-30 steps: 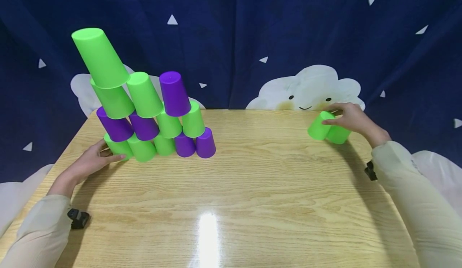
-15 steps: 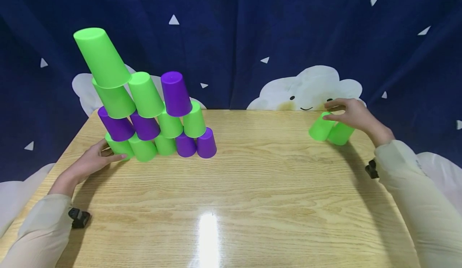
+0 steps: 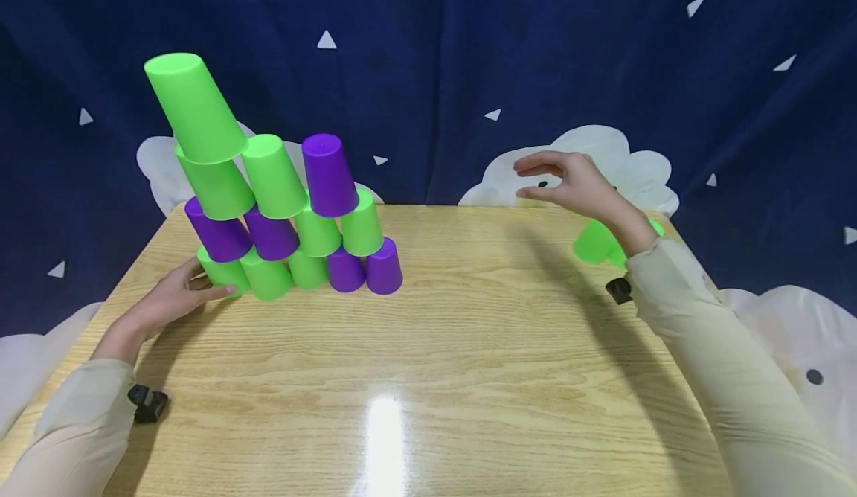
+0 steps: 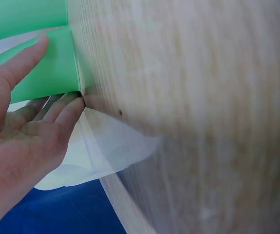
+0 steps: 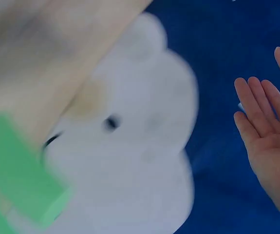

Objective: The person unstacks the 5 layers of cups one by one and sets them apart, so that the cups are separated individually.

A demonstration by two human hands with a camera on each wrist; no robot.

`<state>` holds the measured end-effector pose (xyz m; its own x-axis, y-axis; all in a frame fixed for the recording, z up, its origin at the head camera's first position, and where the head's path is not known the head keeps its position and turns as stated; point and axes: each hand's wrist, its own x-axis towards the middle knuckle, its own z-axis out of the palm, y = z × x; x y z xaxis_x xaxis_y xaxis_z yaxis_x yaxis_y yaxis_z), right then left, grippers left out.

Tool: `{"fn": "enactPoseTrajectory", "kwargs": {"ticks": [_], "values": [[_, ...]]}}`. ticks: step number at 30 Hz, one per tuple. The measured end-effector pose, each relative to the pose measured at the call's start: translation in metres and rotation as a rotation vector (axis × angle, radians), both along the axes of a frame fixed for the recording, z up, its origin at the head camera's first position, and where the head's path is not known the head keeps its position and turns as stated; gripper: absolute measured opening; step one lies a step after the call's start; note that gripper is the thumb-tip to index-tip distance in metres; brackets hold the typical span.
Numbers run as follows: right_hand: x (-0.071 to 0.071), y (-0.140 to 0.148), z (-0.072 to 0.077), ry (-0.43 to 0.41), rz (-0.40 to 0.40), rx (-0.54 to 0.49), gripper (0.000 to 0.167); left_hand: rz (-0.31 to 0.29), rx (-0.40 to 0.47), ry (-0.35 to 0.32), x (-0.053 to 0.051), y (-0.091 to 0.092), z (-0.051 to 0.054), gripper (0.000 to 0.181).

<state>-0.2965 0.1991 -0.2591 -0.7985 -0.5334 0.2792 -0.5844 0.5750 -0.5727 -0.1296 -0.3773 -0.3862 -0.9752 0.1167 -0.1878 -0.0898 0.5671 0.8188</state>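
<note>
My left hand (image 3: 167,300) holds the green cup (image 3: 230,275) at the left end of a stack's bottom row. In the left wrist view, its thumb lies along that cup (image 4: 57,68) and the fingers are on the other side. The stack is of upside-down green and purple cups, with one green cup (image 3: 197,110) highest at the left and a purple cup (image 3: 329,175) at the upper right. My right hand (image 3: 569,181) is raised above the table's far edge with nothing in it, thumb apart from the fingers. Beyond its wrist are two green cups (image 3: 593,244), partly hidden by the forearm.
The wooden table (image 3: 469,378) has a bright reflection near its front. A dark blue curtain (image 3: 428,73) with white triangles and clouds hangs behind the far edge. The stack stands on the table's left side.
My right hand has left the green cups at the right, its fingers spread off them, and moved left and up. The left hand and the stack stay as they were.
</note>
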Motion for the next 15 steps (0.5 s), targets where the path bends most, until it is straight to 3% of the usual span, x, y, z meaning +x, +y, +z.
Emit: {"fn": "enactPoseTrajectory", "kwargs": {"ticks": [10,15], "values": [[0.002,-0.102,0.037,-0.030,0.247,-0.209,0.042,0.012,-0.006,0.009,-0.002,0.002,-0.002,0.082],[0.005,-0.151,0.063,-0.036,0.342,-0.323,0.042,0.021,-0.013,0.005,-0.002,0.001,-0.002,0.083]]}}
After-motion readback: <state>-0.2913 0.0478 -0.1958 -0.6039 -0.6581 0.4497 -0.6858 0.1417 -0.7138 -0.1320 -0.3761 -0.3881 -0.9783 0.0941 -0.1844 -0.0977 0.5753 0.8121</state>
